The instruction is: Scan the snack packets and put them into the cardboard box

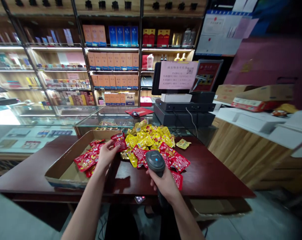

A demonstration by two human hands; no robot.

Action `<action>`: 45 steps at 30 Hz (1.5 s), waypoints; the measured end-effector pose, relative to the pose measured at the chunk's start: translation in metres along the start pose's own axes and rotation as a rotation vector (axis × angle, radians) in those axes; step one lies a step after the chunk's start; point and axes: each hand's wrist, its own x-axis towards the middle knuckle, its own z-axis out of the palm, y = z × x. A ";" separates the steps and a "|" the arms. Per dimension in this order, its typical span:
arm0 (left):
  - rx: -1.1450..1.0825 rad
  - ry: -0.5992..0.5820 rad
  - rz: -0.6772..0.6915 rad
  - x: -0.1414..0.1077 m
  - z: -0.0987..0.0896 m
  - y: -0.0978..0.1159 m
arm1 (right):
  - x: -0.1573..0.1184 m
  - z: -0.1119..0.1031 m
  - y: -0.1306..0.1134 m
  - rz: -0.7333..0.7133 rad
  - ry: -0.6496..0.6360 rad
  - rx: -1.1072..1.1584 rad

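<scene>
My left hand pinches a red snack packet by its left side, over the right edge of a shallow cardboard box. Inside that box lie several red packets. In my right hand is a dark handheld barcode scanner with a lit blue dot on top, my fingers wrapped round its handle. Beyond the scanner, a heap of yellow snack packets rests on the dark red table, with more red packets along its near and right side.
The dark red tabletop has a lone packet at the right. Behind stand a glass counter, a cash drawer with a cable, and a monitor bearing a pink notice. White boxes sit at the right; stocked shelves line the back.
</scene>
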 end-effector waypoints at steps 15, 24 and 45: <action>0.122 -0.021 0.119 0.004 -0.025 0.007 | 0.012 -0.001 -0.003 -0.022 -0.036 0.008; 0.151 -0.239 0.118 -0.011 0.057 -0.018 | 0.011 -0.034 -0.001 0.054 0.112 -0.003; 1.224 -0.902 0.784 -0.034 0.135 -0.045 | 0.006 -0.075 0.005 0.049 0.213 -0.002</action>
